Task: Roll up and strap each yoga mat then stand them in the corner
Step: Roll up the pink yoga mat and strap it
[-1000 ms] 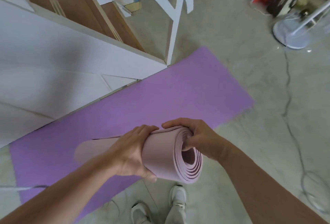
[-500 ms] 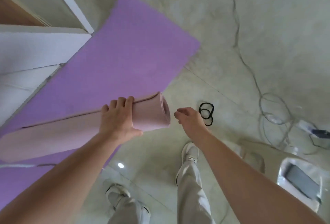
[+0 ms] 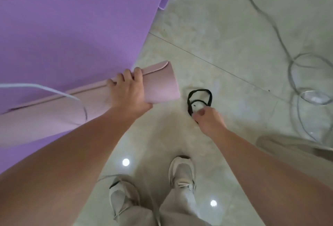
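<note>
while left hand [image 3: 128, 90] grips rolled pink mat [image 3: 158, 85], right hand [image 3: 209, 120] pinches black strap [image 3: 199, 99] on floor [image 3: 225, 36]

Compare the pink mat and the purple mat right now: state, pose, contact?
The pink mat is rolled into a tube; the purple mat lies mostly unrolled on the floor, only its far end curling. The pink mat is gripped by the left hand and overlaps the purple mat, which no hand touches. Pink is pale, purple more saturated. Neither is strapped; the right hand is at the black straps.
</note>
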Demonstrator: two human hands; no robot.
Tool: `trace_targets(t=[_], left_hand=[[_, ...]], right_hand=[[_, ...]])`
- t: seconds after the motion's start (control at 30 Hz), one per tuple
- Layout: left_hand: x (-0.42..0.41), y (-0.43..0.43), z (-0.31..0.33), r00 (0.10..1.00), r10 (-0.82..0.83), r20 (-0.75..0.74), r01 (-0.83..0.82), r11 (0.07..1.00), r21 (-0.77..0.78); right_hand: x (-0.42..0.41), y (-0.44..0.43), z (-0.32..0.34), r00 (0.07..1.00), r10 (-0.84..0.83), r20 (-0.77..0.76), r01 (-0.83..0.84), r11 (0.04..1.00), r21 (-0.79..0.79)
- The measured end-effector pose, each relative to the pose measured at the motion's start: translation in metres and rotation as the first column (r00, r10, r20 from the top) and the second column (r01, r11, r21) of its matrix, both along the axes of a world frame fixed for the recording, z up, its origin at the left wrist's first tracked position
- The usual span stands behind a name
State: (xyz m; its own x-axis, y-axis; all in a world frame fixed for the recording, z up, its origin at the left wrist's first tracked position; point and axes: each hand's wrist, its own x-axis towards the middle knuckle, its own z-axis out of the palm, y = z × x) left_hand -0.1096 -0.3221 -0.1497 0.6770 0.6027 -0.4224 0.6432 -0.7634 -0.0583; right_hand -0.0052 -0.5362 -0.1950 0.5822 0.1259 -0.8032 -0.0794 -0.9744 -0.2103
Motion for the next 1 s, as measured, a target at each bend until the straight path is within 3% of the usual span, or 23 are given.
trace_targets(t=[0.2,0.37,0.47,0.53,0.73,0.83,0.9,1.0], left_hand=[[0.011,0.005,-0.076,0.999,-0.042,0.006,0.041,0.998,0.039],[0.009,0.007,-0.081,0.998,-0.058,0.036,0.057,0.997,0.046],[0.003,0.013,-0.049,0.998,-0.049,0.036,0.048,0.999,0.012],[-0.004,0.019,-0.017,0.998,-0.02,0.058,0.02,1.0,-0.011],[-0.05,0.077,0.12,0.954,0.206,0.219,-0.169,0.97,-0.177],[-0.101,0.119,0.198,0.818,0.46,0.346,-0.349,0.874,-0.338],[-0.146,0.139,0.247,0.657,0.633,0.41,-0.452,0.765,-0.458],[-0.223,0.149,0.302,0.336,0.826,0.452,-0.533,0.562,-0.632]], right_hand=[[0.025,0.041,-0.095,0.984,0.021,0.174,-0.014,0.999,-0.04],[0.028,0.052,-0.095,0.963,0.084,0.254,-0.06,0.993,-0.102],[0.028,0.062,-0.044,0.97,-0.13,0.205,0.105,0.986,0.127],[0.022,0.073,0.002,0.948,-0.295,0.116,0.238,0.905,0.354],[-0.016,0.15,0.174,0.958,-0.277,-0.068,0.247,0.689,0.681],[-0.051,0.197,0.265,0.997,-0.079,-0.003,0.051,0.623,0.781],[-0.087,0.231,0.319,0.988,0.091,0.122,-0.152,0.543,0.826],[-0.153,0.277,0.385,0.815,0.306,0.492,-0.574,0.309,0.759]])
